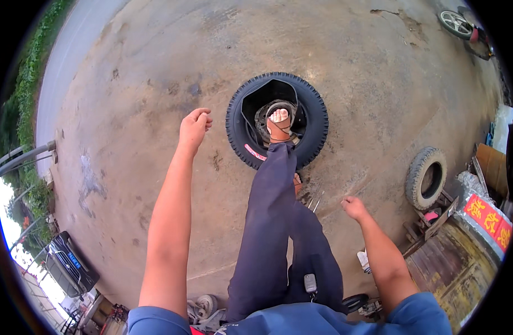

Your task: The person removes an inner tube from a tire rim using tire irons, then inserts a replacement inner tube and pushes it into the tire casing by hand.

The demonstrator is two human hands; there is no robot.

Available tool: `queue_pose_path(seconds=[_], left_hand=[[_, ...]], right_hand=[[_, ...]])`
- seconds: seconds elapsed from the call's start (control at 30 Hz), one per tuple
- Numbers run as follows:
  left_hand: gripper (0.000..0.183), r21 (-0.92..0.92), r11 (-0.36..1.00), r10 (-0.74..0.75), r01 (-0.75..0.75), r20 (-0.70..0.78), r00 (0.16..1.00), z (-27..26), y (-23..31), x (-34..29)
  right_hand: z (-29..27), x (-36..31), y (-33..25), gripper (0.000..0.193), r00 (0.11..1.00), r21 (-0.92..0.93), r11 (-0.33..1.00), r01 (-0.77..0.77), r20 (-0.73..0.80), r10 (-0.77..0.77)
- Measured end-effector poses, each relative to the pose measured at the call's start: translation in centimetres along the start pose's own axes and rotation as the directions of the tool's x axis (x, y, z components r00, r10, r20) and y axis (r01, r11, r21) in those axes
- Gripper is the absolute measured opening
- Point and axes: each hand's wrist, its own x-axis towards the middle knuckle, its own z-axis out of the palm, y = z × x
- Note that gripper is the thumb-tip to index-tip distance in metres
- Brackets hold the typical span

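A black knobbly tyre lies flat on the ground in front of me. A dark folded rubber band or flap stands up inside it, around a dirty metal wheel rim. My foot, in a brown sandal, is on the rim. My left hand hangs in the air left of the tyre, fingers curled, with nothing seen in it. Lower on the right, my right hand is loosely closed and touches nothing. Thin metal bars lie on the ground between my legs and that hand.
A worn muddy tyre leans by a wooden frame at the right, near a weathered wooden board and a red banner. A motorcycle wheel shows at far right. A dark car stands at lower left, below a metal pole.
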Motion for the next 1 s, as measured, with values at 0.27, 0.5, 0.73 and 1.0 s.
queue_pose_path(seconds=[0.27, 0.5, 0.73, 1.0], left_hand=[[0.033, 0.059, 0.88, -0.467, 0.472, -0.086, 0.88, -8.7, -17.5, -10.1], [0.034, 0.02, 0.813, -0.582, 0.583, -0.023, 0.813, -8.5, -25.3, -5.2], [0.033, 0.175, 0.939, -0.332, 0.295, 0.247, 0.91, -6.0, -25.5, 4.8], [0.029, 0.601, 0.797, -0.195, -0.054, 0.34, 0.92, -5.4, -20.9, 7.9]], right_hand=[[6.0, 7.0, -10.6, 0.036, 0.995, 0.303, 0.948, 0.096, -0.009, -0.098], [7.2, 10.8, -27.2, 0.05, 0.988, 0.633, 0.773, -0.038, 0.138, -0.064], [11.6, 12.4, -36.5, 0.058, 0.978, 0.849, 0.51, -0.136, 0.034, 0.204], [14.6, 19.5, -44.6, 0.072, 0.928, 0.466, 0.884, 0.031, -0.341, 0.148]])
